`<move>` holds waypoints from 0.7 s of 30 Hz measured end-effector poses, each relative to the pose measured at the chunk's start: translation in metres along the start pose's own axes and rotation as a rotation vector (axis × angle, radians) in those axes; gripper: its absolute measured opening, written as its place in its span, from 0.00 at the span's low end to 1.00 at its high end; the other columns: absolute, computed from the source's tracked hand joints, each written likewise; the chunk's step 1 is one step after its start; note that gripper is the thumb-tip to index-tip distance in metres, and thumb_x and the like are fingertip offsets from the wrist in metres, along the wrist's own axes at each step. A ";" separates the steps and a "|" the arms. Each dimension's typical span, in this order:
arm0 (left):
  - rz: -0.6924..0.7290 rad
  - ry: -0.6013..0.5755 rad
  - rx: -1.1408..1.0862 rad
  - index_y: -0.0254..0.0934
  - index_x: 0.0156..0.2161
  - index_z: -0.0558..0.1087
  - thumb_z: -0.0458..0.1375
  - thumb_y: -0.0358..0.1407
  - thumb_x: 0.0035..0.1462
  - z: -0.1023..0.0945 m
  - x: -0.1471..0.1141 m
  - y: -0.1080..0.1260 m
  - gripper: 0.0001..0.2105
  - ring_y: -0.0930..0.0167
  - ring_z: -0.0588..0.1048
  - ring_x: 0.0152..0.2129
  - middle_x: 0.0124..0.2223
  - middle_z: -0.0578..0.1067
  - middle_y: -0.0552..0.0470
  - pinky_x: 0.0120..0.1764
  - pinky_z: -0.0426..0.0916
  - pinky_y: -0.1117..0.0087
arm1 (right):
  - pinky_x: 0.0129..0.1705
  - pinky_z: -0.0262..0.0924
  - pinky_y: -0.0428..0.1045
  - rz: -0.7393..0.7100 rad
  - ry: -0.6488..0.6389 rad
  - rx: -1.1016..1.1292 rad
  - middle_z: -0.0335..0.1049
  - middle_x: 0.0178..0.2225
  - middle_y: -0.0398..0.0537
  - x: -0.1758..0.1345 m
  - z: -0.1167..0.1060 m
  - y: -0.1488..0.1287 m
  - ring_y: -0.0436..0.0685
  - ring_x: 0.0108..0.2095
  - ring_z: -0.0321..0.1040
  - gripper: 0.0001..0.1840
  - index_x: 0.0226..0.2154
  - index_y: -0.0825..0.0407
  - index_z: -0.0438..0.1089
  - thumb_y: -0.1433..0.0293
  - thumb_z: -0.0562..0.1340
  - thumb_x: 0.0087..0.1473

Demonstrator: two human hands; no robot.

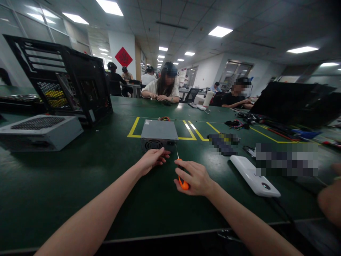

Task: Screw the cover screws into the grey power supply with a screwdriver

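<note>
A grey computer power supply (159, 131) sits on the green table, its fan grille and socket side facing me. My right hand (195, 177) is closed around the orange handle of a screwdriver (183, 183). The thin shaft points away from me, and its tip reaches the right edge of the power supply's near face; whether it sits in a screw is too small to tell. Just in front of the fan side is my left hand (154, 160), fingers stretched out and apart, with nothing visible in them. I cannot tell whether its fingertips touch the casing.
At left stand a second power supply (64, 129) and a black computer case (93, 81). A white power bank-like device (254, 176) lies to the right, near cables (236, 123) and a large black panel (287, 103). Other people sit across the table and at right.
</note>
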State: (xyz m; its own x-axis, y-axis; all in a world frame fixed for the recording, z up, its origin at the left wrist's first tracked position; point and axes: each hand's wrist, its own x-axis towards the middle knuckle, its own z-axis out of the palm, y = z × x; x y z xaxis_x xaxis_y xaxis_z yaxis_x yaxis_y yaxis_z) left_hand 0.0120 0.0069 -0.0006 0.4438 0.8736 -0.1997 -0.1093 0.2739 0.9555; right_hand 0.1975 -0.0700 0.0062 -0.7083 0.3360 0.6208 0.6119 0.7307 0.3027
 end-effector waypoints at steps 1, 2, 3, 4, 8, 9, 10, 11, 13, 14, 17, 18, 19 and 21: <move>0.002 -0.001 -0.004 0.30 0.39 0.72 0.51 0.40 0.55 0.000 0.000 0.000 0.14 0.79 0.66 0.23 0.36 0.71 0.46 0.24 0.59 0.78 | 0.30 0.61 0.48 0.000 -0.005 0.002 0.67 0.40 0.56 0.000 0.001 0.000 0.54 0.32 0.66 0.12 0.34 0.55 0.65 0.66 0.57 0.46; 0.003 -0.004 -0.006 0.30 0.39 0.72 0.51 0.40 0.55 0.000 0.000 0.000 0.14 0.79 0.66 0.23 0.36 0.71 0.45 0.24 0.59 0.78 | 0.30 0.61 0.48 0.000 -0.009 0.002 0.67 0.41 0.56 0.000 0.001 0.000 0.54 0.32 0.66 0.12 0.34 0.55 0.65 0.66 0.57 0.47; 0.004 -0.006 -0.008 0.30 0.39 0.72 0.51 0.40 0.55 0.000 0.000 0.000 0.14 0.79 0.66 0.23 0.36 0.71 0.45 0.24 0.59 0.78 | 0.30 0.62 0.48 0.003 -0.012 0.000 0.67 0.41 0.56 0.000 0.001 0.001 0.54 0.32 0.66 0.12 0.34 0.54 0.65 0.66 0.57 0.47; 0.005 -0.007 -0.010 0.30 0.39 0.72 0.51 0.40 0.55 -0.001 0.000 -0.001 0.15 0.79 0.66 0.23 0.36 0.71 0.45 0.24 0.60 0.78 | 0.30 0.62 0.49 0.005 -0.011 -0.002 0.67 0.41 0.56 0.000 0.001 0.001 0.54 0.32 0.66 0.12 0.35 0.55 0.65 0.66 0.57 0.47; 0.005 -0.004 -0.013 0.30 0.39 0.72 0.51 0.40 0.55 -0.001 0.001 -0.001 0.14 0.79 0.67 0.24 0.36 0.71 0.46 0.25 0.60 0.78 | 0.31 0.62 0.49 0.007 -0.004 -0.009 0.67 0.41 0.57 0.000 0.002 0.001 0.54 0.33 0.66 0.12 0.35 0.55 0.65 0.66 0.57 0.46; 0.006 -0.006 -0.014 0.30 0.39 0.72 0.51 0.40 0.55 -0.001 0.001 -0.001 0.14 0.79 0.67 0.24 0.36 0.71 0.46 0.25 0.60 0.78 | 0.31 0.62 0.49 0.005 -0.005 -0.010 0.67 0.41 0.57 0.000 0.002 0.001 0.54 0.32 0.66 0.12 0.35 0.55 0.65 0.66 0.57 0.46; 0.007 -0.009 -0.015 0.30 0.39 0.72 0.51 0.40 0.55 -0.001 0.001 -0.001 0.14 0.79 0.67 0.24 0.36 0.71 0.46 0.25 0.60 0.78 | 0.31 0.61 0.49 0.002 -0.005 -0.012 0.67 0.41 0.56 0.000 0.002 0.000 0.54 0.33 0.66 0.12 0.35 0.55 0.65 0.66 0.57 0.46; 0.008 -0.010 -0.017 0.30 0.39 0.72 0.52 0.40 0.55 -0.001 0.001 -0.001 0.15 0.79 0.67 0.24 0.36 0.71 0.46 0.24 0.60 0.79 | 0.31 0.62 0.49 -0.001 -0.004 -0.014 0.67 0.41 0.56 0.000 0.002 0.000 0.55 0.33 0.66 0.12 0.35 0.55 0.65 0.66 0.57 0.46; 0.007 -0.011 -0.020 0.30 0.39 0.72 0.52 0.41 0.55 -0.001 0.002 -0.002 0.15 0.79 0.66 0.23 0.37 0.71 0.45 0.24 0.60 0.79 | 0.31 0.62 0.49 -0.005 -0.003 -0.017 0.66 0.41 0.56 0.000 0.001 0.000 0.55 0.33 0.66 0.12 0.35 0.54 0.65 0.66 0.57 0.47; 0.006 -0.012 -0.020 0.30 0.39 0.72 0.52 0.41 0.55 -0.002 0.002 -0.002 0.15 0.79 0.67 0.23 0.37 0.71 0.45 0.24 0.60 0.79 | 0.31 0.62 0.49 -0.004 -0.004 -0.017 0.67 0.41 0.56 0.000 0.001 0.000 0.55 0.34 0.66 0.12 0.35 0.54 0.65 0.66 0.57 0.47; 0.009 -0.017 -0.017 0.31 0.40 0.72 0.52 0.41 0.55 -0.003 0.002 -0.003 0.15 0.79 0.67 0.24 0.38 0.71 0.44 0.24 0.60 0.79 | 0.31 0.61 0.49 0.009 -0.009 -0.012 0.67 0.41 0.56 0.000 0.001 0.000 0.55 0.33 0.66 0.11 0.34 0.54 0.65 0.67 0.57 0.47; 0.013 -0.023 -0.018 0.31 0.40 0.71 0.52 0.41 0.55 -0.002 0.003 -0.003 0.15 0.79 0.67 0.24 0.38 0.71 0.44 0.24 0.60 0.79 | 0.31 0.61 0.49 0.012 -0.013 -0.010 0.67 0.41 0.56 0.000 0.001 0.000 0.54 0.33 0.66 0.11 0.34 0.54 0.65 0.66 0.56 0.47; 0.019 -0.026 -0.021 0.31 0.40 0.71 0.52 0.42 0.54 -0.001 0.004 -0.003 0.16 0.79 0.67 0.24 0.39 0.71 0.44 0.24 0.61 0.79 | 0.31 0.61 0.49 0.013 -0.018 -0.010 0.67 0.41 0.56 0.001 0.001 0.000 0.54 0.33 0.66 0.11 0.34 0.54 0.65 0.66 0.56 0.47; 0.031 -0.032 -0.040 0.33 0.41 0.71 0.52 0.44 0.54 0.004 0.008 -0.002 0.17 0.79 0.68 0.25 0.41 0.71 0.44 0.24 0.61 0.79 | 0.32 0.61 0.49 0.009 -0.028 -0.011 0.67 0.41 0.56 0.001 0.001 0.000 0.54 0.33 0.66 0.11 0.34 0.54 0.65 0.66 0.56 0.47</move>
State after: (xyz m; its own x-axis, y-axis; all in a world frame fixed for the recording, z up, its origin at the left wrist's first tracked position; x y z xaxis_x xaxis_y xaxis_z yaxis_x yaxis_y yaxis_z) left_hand 0.0190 0.0114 -0.0035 0.4673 0.8691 -0.1622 -0.1585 0.2629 0.9517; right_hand 0.1965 -0.0690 0.0062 -0.7120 0.3594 0.6032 0.6223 0.7208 0.3051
